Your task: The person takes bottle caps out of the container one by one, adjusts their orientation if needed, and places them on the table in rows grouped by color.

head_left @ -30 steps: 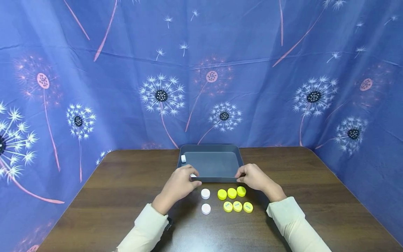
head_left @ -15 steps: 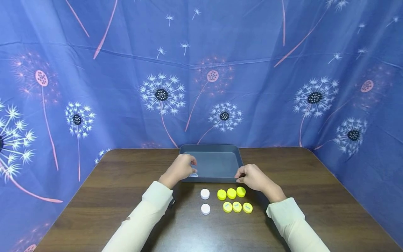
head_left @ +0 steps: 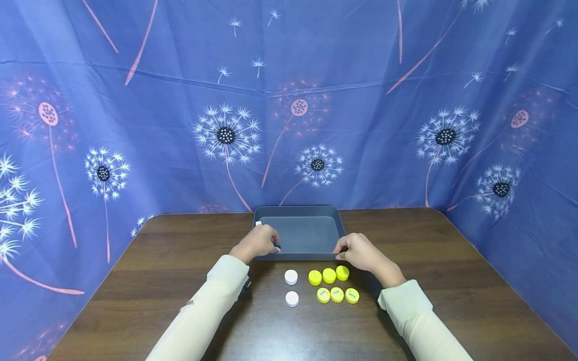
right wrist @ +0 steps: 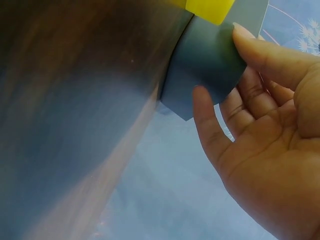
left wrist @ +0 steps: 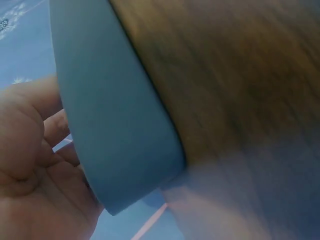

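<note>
A dark grey tray [head_left: 300, 256] stands at the far edge of the table. My right hand [head_left: 363, 253] pinches its near right corner, and in the right wrist view the thumb lies against the outer wall. My left hand [head_left: 258, 243] reaches over the near left corner with bent fingers low inside the tray. In the left wrist view the tray wall hides those fingertips; I cannot tell whether they pinch a cap. A white bottle cap [head_left: 259, 223] shows by the tray's left wall, partly behind the left hand.
Two white bottle caps [head_left: 291, 299] stand on the brown wooden table [head_left: 153, 286] in front of the tray. Right of them, several yellow bottle caps [head_left: 329, 276] form two rows. A blue dandelion-print cloth [head_left: 370, 165] hangs behind the table.
My left hand moved from the tray's near wall to its left inner side, then slightly back toward the near corner. The right hand stays on the tray; the view shifted slightly.
</note>
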